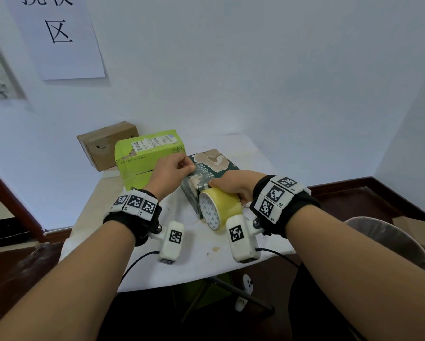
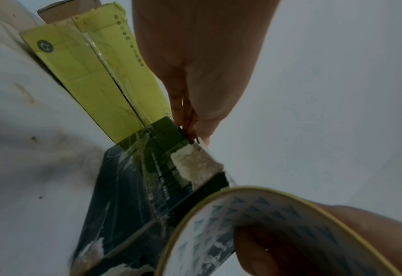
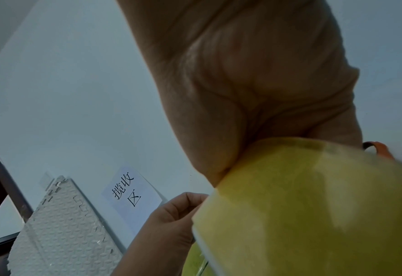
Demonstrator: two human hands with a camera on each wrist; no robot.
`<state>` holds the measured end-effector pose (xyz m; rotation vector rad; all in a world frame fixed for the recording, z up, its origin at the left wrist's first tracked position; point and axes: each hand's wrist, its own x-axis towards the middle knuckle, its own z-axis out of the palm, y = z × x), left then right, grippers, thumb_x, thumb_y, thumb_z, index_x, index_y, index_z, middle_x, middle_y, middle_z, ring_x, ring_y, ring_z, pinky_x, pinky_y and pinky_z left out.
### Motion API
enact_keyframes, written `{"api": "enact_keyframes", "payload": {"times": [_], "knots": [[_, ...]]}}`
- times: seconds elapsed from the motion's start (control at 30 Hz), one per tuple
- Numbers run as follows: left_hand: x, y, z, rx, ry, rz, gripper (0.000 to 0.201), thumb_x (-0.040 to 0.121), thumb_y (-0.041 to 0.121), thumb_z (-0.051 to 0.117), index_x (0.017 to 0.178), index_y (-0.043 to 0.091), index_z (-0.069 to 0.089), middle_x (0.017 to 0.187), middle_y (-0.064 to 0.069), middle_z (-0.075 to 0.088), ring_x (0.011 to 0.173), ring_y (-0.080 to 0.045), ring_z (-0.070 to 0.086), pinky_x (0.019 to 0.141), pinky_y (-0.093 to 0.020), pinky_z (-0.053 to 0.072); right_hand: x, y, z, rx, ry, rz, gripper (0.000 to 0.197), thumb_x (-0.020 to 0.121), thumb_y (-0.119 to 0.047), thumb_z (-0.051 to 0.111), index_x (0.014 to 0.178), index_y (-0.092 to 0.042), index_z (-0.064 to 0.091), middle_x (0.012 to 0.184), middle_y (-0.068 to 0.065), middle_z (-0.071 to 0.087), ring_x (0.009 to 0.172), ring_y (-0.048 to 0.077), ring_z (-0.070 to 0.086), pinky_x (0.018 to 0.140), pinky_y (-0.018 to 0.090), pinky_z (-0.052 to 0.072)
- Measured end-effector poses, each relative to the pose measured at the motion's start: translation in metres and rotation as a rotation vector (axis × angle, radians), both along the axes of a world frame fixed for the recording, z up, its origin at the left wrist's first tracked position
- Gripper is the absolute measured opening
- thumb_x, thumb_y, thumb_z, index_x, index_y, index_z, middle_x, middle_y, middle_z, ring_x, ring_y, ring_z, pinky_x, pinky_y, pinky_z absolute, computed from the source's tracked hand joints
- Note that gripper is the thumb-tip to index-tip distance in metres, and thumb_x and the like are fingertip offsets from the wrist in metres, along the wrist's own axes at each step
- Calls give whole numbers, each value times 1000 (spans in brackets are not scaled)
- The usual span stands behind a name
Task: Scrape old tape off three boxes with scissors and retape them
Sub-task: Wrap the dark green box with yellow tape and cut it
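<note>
1. The right hand (image 1: 233, 184) is wrapped around a roll of yellow tape (image 1: 220, 207). Its fingers go inside the ring and curl tight on it.
2. The roll stands on its edge, touching the near end of the dark green box (image 1: 206, 178), just under the right hand.
3. A clear strip of tape runs from the roll up over the top of the dark box, toward the left hand (image 1: 172, 172).
4. The left hand has its finger and thumb squeezed together on the far end of that strip, pressed down on the top of the box.
5. The dark box has torn pale patches on its top and near end. It lies on the white table (image 1: 206, 262), under both hands.
6. The light green box (image 1: 142, 158) stands just beside the left hand, touching the dark box. Its side seam has clear tape along it.
7. The brown box (image 1: 105, 143) sits behind the light green one, far from both hands, by the wall (image 1: 280, 70).
8. A paper sign (image 1: 56, 35) with black letters hangs on the wall, high above the left hand.
</note>
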<state>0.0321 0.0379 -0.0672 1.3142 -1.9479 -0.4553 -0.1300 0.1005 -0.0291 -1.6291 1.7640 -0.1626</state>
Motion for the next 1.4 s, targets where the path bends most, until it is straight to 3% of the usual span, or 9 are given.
{"api": "enact_keyframes", "payload": {"times": [0.1, 0.27, 0.57, 0.73, 1.0, 1.13, 1.2, 1.27, 1.4], "knots": [[0, 1, 0, -6, 14, -6, 8, 88, 15, 66, 85, 8, 68, 82, -1, 69, 80, -16, 63, 72, -28, 49, -2, 1, -1, -14, -37, -4, 21, 101, -32, 37, 104, -13, 45, 136, 18, 51, 125, 32, 49, 105, 40, 40], [0, -1, -3, -23, 0, -8, 10, 89, 17, 66, 85, 8, 68, 86, -4, 69, 83, -19, 64, 77, -35, 52, -2, 3, -3, -27, -43, 3, 19, 102, -31, 36, 102, -14, 44, 135, 18, 51, 125, 32, 49, 105, 40, 40], [-1, -2, -10, -54, -29, -6, 9, 89, 17, 66, 82, 10, 66, 89, -7, 65, 85, -22, 60, 77, -37, 48, -2, 8, -3, -38, -11, 32, 27, 103, -31, 32, 108, -11, 49, 135, 19, 50, 125, 32, 48, 105, 40, 40], [-1, -4, -9, -10, -24, -11, 10, 88, 16, 66, 80, 14, 63, 94, -7, 60, 86, -20, 57, 77, -34, 45, -2, 11, -3, -47, -37, 28, 17, 103, -28, 32, 102, -13, 41, 137, 19, 49, 127, 32, 47, 105, 38, 39], [1, -10, -8, 55, -34, -51, 7, 90, 18, 65, 86, 14, 64, 97, 5, 46, 92, -13, 51, 84, -25, 42, -2, 10, -5, -64, -8, 55, 24, 104, -31, 31, 105, -12, 46, 135, 20, 50, 125, 33, 48, 105, 40, 39], [1, -13, -6, 80, -27, -52, 17, 89, 20, 66, 95, 6, 59, 111, -1, 41, 101, -17, 55, 90, -26, 44, -4, 11, -5, -53, -5, 65, 46, 104, -32, 31, 129, 1, 50, 135, 20, 51, 125, 33, 48, 105, 41, 39], [2, -16, -3, 106, -47, -14, 28, 87, 25, 69, 102, 11, 50, 115, 0, 36, 100, -14, 56, 87, -28, 46, -4, 11, -5, -54, 4, 67, 40, 104, -33, 30, 119, -4, 54, 134, 20, 52, 124, 33, 49, 103, 39, 40], [3, -19, 0, 125, -97, -4, 32, 86, 28, 70, 103, 14, 47, 115, 1, 36, 100, -13, 57, 88, -35, 49, -4, 11, -4, -58, 23, 58, 29, 104, -33, 29, 104, -11, 48, 133, 19, 52, 123, 32, 49, 100, 36, 40], [5, -16, 0, 135, -98, -28, 21, 88, 27, 67, 94, 17, 49, 111, -1, 46, 103, -18, 56, 90, -39, 48, -4, 10, -5, -58, -12, 50, 39, 104, -33, 29, 118, -5, 53, 135, 20, 51, 125, 32, 48, 103, 37, 40]]}}
